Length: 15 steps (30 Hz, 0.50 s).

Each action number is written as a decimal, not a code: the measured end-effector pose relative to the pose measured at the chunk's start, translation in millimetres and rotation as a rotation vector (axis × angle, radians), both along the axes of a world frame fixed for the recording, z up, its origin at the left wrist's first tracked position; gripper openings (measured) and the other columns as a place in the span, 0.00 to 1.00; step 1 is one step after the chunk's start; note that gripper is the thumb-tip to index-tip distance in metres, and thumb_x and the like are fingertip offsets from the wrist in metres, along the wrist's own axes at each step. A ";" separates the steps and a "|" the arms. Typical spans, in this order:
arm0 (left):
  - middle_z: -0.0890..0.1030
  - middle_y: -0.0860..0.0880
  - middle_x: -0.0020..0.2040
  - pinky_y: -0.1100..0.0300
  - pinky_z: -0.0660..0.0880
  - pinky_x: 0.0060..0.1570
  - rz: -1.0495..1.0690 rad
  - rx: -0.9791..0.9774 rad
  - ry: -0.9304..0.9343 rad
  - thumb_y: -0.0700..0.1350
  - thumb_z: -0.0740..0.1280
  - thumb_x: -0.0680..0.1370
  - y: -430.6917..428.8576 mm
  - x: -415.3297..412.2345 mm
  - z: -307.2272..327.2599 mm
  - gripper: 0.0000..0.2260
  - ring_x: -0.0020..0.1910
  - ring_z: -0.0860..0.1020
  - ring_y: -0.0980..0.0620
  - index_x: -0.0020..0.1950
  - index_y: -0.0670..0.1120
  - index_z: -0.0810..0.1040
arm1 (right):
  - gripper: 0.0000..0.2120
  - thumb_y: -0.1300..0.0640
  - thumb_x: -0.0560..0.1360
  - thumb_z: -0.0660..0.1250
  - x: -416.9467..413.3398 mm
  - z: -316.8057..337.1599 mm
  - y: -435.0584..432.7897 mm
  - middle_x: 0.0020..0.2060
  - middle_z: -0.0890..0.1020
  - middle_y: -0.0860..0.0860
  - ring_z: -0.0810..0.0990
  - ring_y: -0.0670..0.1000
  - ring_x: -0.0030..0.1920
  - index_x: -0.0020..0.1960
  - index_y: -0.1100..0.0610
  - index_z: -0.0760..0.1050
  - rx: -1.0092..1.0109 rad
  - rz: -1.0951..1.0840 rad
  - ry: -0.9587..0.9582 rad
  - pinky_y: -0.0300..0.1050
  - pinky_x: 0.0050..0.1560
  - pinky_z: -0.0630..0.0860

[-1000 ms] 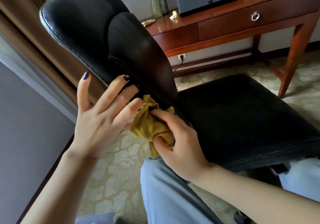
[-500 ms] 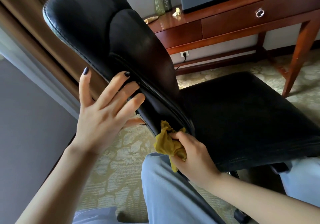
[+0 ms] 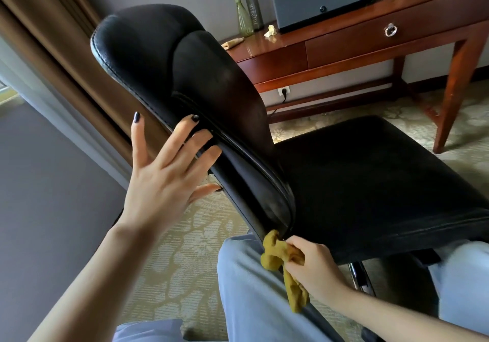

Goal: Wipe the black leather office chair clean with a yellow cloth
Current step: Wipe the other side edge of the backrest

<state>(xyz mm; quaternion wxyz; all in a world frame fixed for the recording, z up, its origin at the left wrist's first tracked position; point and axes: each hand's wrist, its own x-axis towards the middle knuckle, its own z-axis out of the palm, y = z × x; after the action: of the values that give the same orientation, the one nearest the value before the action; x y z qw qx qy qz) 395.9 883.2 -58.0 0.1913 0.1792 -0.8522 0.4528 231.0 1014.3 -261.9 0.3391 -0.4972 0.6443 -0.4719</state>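
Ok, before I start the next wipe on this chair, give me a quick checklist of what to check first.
1. Yellow cloth in grip: ok, the right hand holds it bunched.
2. Cloth on the leather: ok, it appears to touch the lower end of the backrest.
3. Chair steadied: ok, the left hand lies with straight fingers on the backrest's side edge.
4. Cloth spread for a broad stroke: not ok, it is wadded and a tail hangs down.
5. Seat already clean: cannot tell.
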 end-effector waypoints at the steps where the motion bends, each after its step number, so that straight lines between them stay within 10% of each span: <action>1: 0.70 0.46 0.64 0.36 0.38 0.69 0.006 0.004 0.001 0.57 0.73 0.71 0.9 -0.1 0.3 0.26 0.71 0.63 0.45 0.61 0.45 0.71 | 0.10 0.68 0.72 0.64 0.3 3.5 3.1 0.29 0.79 0.44 0.77 0.43 0.33 0.42 0.54 0.78 -0.004 -0.008 -0.027 0.39 0.35 0.74; 15: 0.80 0.43 0.57 0.41 0.35 0.70 -0.017 0.014 0.109 0.44 0.74 0.73 0.2 -1.5 -3.1 0.30 0.70 0.65 0.46 0.70 0.44 0.64 | 0.19 0.69 0.71 0.66 21.5 111.2 -54.2 0.57 0.80 0.55 0.77 0.51 0.60 0.61 0.63 0.76 -0.851 -0.099 0.210 0.42 0.62 0.74</action>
<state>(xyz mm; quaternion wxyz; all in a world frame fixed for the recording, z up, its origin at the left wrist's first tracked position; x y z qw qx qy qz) 394.4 883.4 -61.0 0.2399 0.1979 -0.8452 0.4345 252.5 960.1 -150.7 0.0138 -0.6066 0.4465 -0.6576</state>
